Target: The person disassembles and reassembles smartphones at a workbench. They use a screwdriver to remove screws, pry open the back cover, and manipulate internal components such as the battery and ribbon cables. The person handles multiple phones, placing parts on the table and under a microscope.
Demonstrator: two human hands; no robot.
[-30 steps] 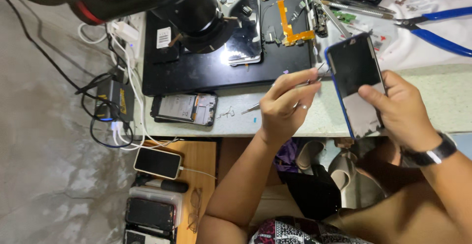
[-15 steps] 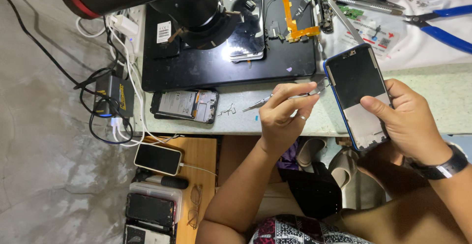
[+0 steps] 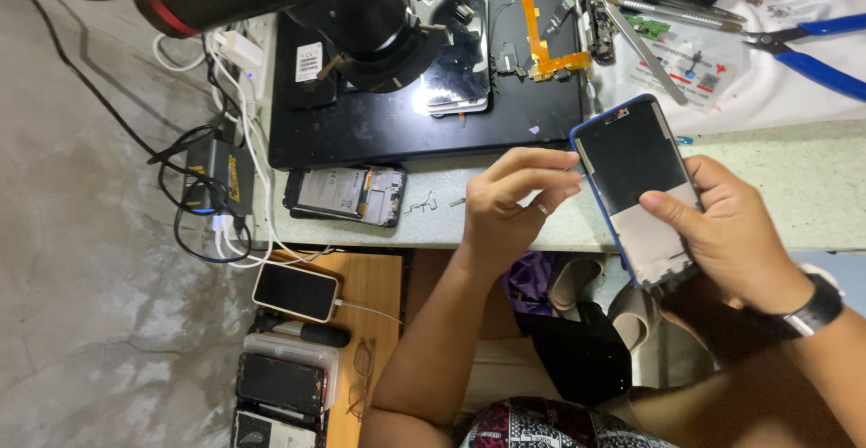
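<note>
Evidently mid-disassembly, the blue-framed phone (image 3: 642,186) sits gripped in the right hand (image 3: 731,231) above the bench edge, rear cover off, while the left hand (image 3: 510,206) pinches its fingertips at the frame's upper-left edge, with loose parts on the black mat (image 3: 379,132).

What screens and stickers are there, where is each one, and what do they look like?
Blue-edged phone: gripped by the right hand, left hand at its edge; dark rectangle, pale lower part.
Opened phone: on the table edge, grey insides showing.
White phone: lower shelf, pale screen, cable attached.
Dark phone: lower down, black screen.
White label: on the black mat, small rectangle.
</note>
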